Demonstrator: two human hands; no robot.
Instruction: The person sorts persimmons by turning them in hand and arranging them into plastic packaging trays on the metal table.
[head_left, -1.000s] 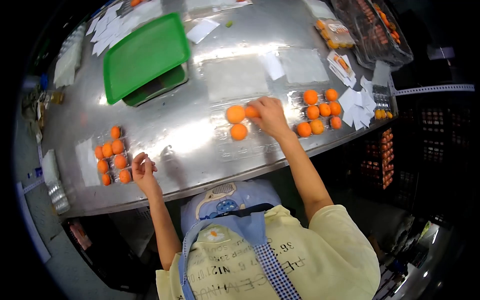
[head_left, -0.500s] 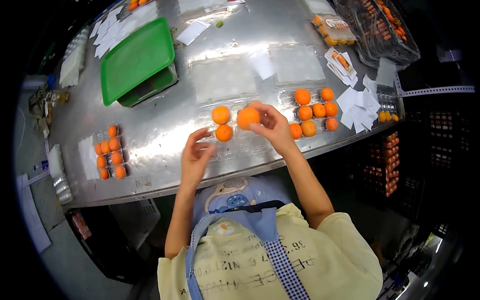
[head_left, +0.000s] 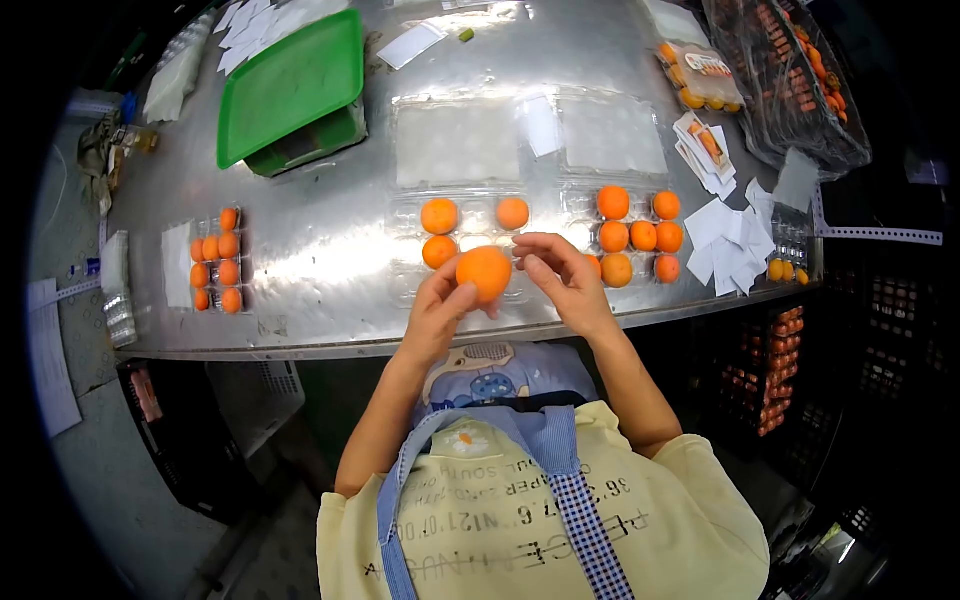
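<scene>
My left hand (head_left: pixel 440 305) holds an orange fruit (head_left: pixel 484 274) above the near edge of a clear plastic tray (head_left: pixel 410 210). Just right of that fruit is my right hand (head_left: pixel 567 285), its fingers apart and nothing between them. In the tray sit two oranges in the left column and one orange (head_left: pixel 513 213) at the upper right. A second clear tray to the right bears several oranges (head_left: pixel 643 236); my right hand partly hides its near left corner.
A green lid (head_left: pixel 290 85) lies tilted on a green box. More oranges (head_left: pixel 229 245) stand in a tray at the left. White papers (head_left: pixel 727 235), a packed fruit box (head_left: pixel 700 75) and a plastic-wrapped crate (head_left: pixel 790 90) are at the right.
The large orange has passed from my right hand to my left hand and come nearer to me. One orange now sits in the tray's upper right. My left hand has moved rightward.
</scene>
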